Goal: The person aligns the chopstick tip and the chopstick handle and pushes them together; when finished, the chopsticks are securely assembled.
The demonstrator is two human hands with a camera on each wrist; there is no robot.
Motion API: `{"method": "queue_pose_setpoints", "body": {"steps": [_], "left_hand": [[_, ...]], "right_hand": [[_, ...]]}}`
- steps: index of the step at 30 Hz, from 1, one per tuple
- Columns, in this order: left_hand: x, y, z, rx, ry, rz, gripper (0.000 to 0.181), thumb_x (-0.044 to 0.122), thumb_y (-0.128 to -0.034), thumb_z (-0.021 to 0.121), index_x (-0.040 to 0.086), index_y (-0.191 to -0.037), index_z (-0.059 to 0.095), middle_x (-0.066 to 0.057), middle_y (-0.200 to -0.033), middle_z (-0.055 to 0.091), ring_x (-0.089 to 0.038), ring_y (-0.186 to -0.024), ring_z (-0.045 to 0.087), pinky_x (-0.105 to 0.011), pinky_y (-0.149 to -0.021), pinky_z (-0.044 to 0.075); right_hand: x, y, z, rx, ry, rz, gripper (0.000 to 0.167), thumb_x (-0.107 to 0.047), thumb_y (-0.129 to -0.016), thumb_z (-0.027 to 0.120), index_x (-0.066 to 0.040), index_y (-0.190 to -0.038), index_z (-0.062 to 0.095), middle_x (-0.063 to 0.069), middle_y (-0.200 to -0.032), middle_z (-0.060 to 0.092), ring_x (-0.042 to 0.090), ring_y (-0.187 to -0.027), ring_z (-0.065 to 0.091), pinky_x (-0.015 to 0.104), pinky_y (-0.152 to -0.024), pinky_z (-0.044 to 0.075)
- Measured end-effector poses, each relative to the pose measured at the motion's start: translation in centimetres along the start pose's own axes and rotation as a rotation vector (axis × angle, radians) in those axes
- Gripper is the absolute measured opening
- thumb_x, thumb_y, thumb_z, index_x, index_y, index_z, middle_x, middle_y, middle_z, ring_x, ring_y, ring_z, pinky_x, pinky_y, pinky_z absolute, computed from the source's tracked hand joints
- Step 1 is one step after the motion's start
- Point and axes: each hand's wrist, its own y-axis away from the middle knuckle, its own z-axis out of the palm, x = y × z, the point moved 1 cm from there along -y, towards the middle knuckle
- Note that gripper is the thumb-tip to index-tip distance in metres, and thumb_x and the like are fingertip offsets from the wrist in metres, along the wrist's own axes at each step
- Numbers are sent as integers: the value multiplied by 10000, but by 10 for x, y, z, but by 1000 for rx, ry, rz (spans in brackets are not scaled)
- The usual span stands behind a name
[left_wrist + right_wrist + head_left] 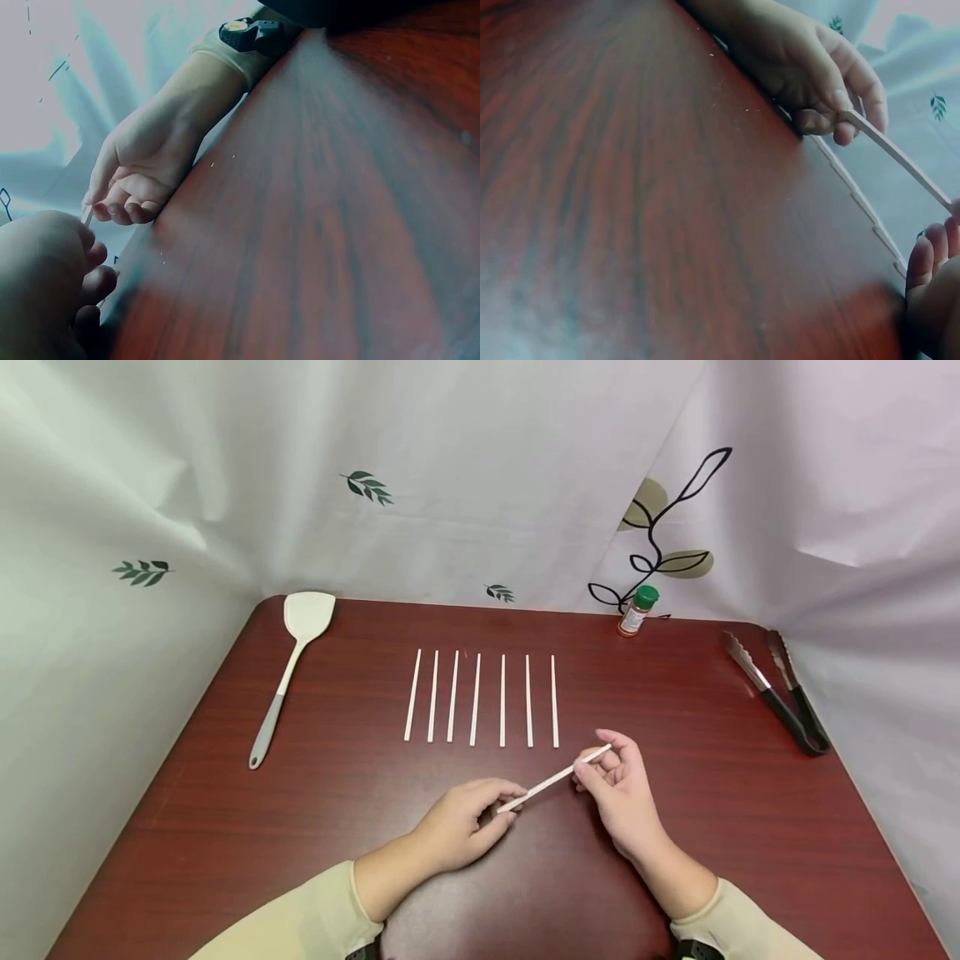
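Note:
A white chopstick (553, 778) slants above the table between my two hands. Its lower left end is pinched by my left hand (461, 827). Near the upper right end, my right hand (624, 797) grips it between thumb and fingers. The right wrist view shows the same chopstick (900, 157) stretching from one hand to the other. In the left wrist view my left hand (37, 285) hides most of it. Beyond the hands, several more white chopsticks (502, 702) lie side by side in a row, apart from each other.
At the far left of the reddish-brown table (195, 827) lies a white spatula (303, 618) with a grey handle. A green-capped spice bottle (636, 612) stands at the back edge. Black-handled tongs (787, 710) lie spread at the right. Pale curtains (465, 468) surround the table.

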Motion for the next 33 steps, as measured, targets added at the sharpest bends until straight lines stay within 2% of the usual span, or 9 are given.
{"method": "queue_pose_setpoints", "body": {"steps": [3,7,10,14,17,20,23,29,33], "left_hand": [[0,0,0,-23,-32,54,367,112,-939,782,150,-1296,706,106,-927,685,5,-777,588,-259,-765,511],[0,0,0,-46,-81,150,398,115,-914,821,145,-1299,725,96,-954,726,6,-822,633,-293,-786,509],[0,-2,1,-78,-112,222,380,114,-926,814,140,-1298,737,72,-1071,763,-9,-943,686,-274,-817,514],[1,-7,3,-118,-147,282,353,144,-971,776,149,-1322,734,61,-1213,764,-30,-1112,695,-262,-940,521],[2,-13,6,-139,-167,322,332,173,-996,756,165,-1328,736,77,-1220,761,-25,-1149,684,-265,-990,518],[3,-20,11,-159,-176,342,308,194,-1008,745,187,-1316,743,95,-1194,759,-15,-1137,679,-260,-990,518],[2,-25,17,-163,-173,338,292,200,-1009,745,183,-1301,747,87,-1157,752,-23,-1087,683,-245,-979,521],[-1,-37,27,-119,-191,329,235,190,-983,778,169,-1217,771,45,-1169,693,-85,-1058,661,-240,-986,510],[-2,-45,33,-105,-245,329,196,196,-972,788,190,-1168,785,39,-1195,669,-114,-1085,654,-256,-994,506]], "right_hand": [[0,-3,0,38,-38,26,521,181,-985,582,-62,-1398,377,41,-974,656,110,-761,642,237,-680,563],[1,-5,0,38,-48,25,503,173,-994,576,-48,-1395,368,49,-960,642,113,-749,630,236,-669,557],[2,-6,-2,32,-1,0,513,181,-985,582,16,-1416,359,37,-947,650,112,-750,623,227,-659,545],[1,-10,-6,42,93,-35,556,185,-977,596,89,-1465,346,25,-931,664,124,-747,616,218,-659,531],[0,-12,-9,54,141,-40,589,178,-979,602,103,-1500,338,28,-930,673,135,-734,615,222,-660,535],[-2,-14,-11,65,178,-39,608,172,-979,607,108,-1519,334,26,-926,673,135,-715,610,224,-653,538],[-2,-18,-14,75,198,-41,596,173,-973,603,114,-1508,349,23,-906,666,130,-699,600,217,-647,530],[0,-33,-24,95,242,-72,530,214,-934,588,154,-1434,421,62,-879,622,124,-687,582,213,-636,515],[3,-44,-31,81,340,-119,482,201,-936,613,159,-1398,482,114,-917,593,103,-748,587,178,-648,495]]}}
